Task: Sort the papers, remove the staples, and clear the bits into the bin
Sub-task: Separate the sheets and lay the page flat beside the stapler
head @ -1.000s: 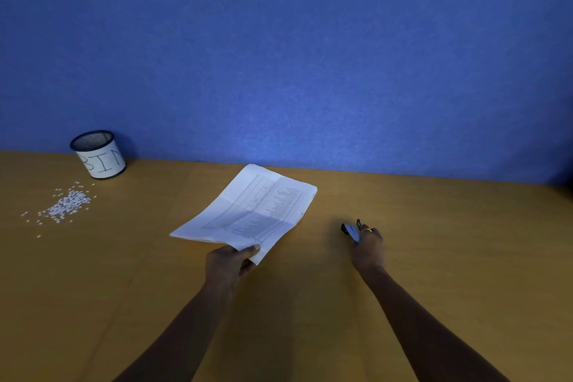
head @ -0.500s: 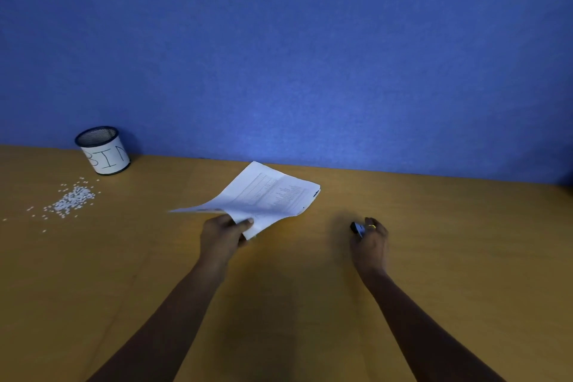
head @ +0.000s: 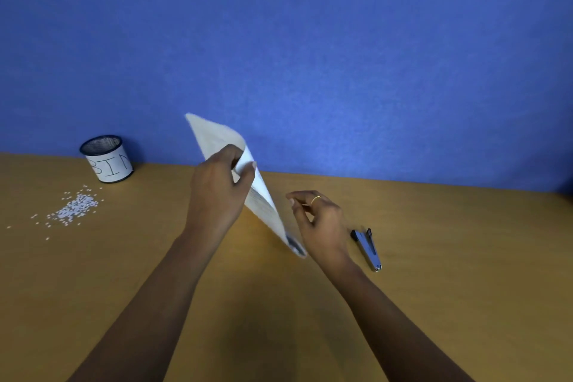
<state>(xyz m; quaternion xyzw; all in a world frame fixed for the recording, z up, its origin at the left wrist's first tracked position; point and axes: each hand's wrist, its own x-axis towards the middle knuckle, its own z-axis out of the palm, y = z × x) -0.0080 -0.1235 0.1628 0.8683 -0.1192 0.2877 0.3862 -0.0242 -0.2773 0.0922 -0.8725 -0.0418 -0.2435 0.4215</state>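
Several papers stand tilted, pinched by left fingers; right fingers loose, empty, beside.

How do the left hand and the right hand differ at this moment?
The left hand grips the papers and holds them raised; the right hand holds nothing. The right hand wears a ring; the left hand shows none. The left hand is nearer the bin, the right hand nearer the staple remover. Both hover above the table.
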